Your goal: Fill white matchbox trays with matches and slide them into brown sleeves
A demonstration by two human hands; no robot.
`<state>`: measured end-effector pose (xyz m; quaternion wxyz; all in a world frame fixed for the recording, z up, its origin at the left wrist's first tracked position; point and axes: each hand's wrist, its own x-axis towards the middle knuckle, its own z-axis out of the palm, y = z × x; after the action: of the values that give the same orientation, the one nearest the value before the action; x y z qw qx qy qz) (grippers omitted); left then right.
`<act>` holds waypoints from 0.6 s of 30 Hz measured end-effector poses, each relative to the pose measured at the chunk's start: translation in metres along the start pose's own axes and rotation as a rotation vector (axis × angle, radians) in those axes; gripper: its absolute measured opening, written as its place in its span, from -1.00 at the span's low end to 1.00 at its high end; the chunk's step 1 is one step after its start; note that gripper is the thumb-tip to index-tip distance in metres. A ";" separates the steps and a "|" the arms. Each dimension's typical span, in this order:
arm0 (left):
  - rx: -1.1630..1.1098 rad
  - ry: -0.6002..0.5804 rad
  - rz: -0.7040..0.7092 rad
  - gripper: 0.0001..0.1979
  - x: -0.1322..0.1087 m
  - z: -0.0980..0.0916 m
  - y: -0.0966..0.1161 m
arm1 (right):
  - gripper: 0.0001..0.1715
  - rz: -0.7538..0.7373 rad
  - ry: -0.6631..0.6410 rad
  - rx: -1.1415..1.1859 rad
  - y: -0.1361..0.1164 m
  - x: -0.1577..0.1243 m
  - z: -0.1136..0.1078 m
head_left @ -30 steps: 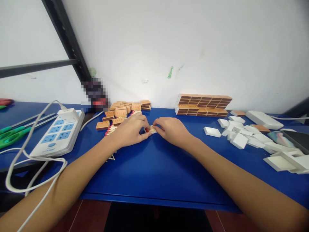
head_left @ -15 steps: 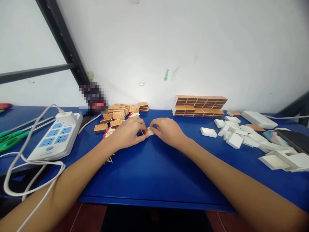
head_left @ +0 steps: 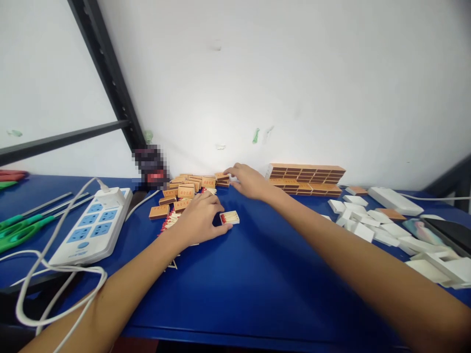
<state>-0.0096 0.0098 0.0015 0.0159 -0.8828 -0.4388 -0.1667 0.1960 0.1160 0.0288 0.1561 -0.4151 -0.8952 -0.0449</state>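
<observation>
My left hand (head_left: pixel 198 219) rests on the blue table (head_left: pixel 257 274), its thumb and fingers closed on the left end of a small white tray filled with red-tipped matches (head_left: pixel 230 217). My right hand (head_left: pixel 247 180) is stretched far back, fingers spread over a tan matchbox sleeve (head_left: pixel 222 177) at the right edge of a pile of loose sleeves (head_left: pixel 184 186). Whether it grips the sleeve is hidden. Loose matches (head_left: pixel 170 220) lie beside my left wrist.
A neat stack of tan sleeves (head_left: pixel 307 174) stands against the wall. Several empty white trays (head_left: pixel 368 223) are scattered at the right. A white and blue power strip (head_left: pixel 91 225) with its cable, green-handled scissors (head_left: pixel 22 228) and a black shelf frame (head_left: pixel 106 73) are at the left.
My right hand let go of the filled tray and reached back to the pile of sleeves. My left hand stayed on the tray. The camera tilted up slightly.
</observation>
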 end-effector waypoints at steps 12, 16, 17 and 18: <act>-0.045 0.013 -0.004 -0.76 0.001 0.002 -0.002 | -0.51 0.098 -0.091 -0.097 0.009 0.036 -0.007; -0.035 0.034 -0.023 -0.74 0.000 0.001 0.003 | -0.55 0.141 -0.094 -0.033 0.020 -0.035 -0.033; -0.036 0.040 -0.023 -0.72 0.000 0.001 0.005 | -0.55 0.139 -0.111 0.061 0.021 -0.056 -0.036; -0.045 0.044 -0.024 -0.72 -0.001 0.001 0.007 | -0.56 0.132 -0.133 0.160 0.021 -0.077 -0.036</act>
<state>-0.0044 0.0051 0.0016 0.0035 -0.8739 -0.4448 -0.1960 0.2669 0.0659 0.0381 0.1317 -0.4614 -0.8750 0.0648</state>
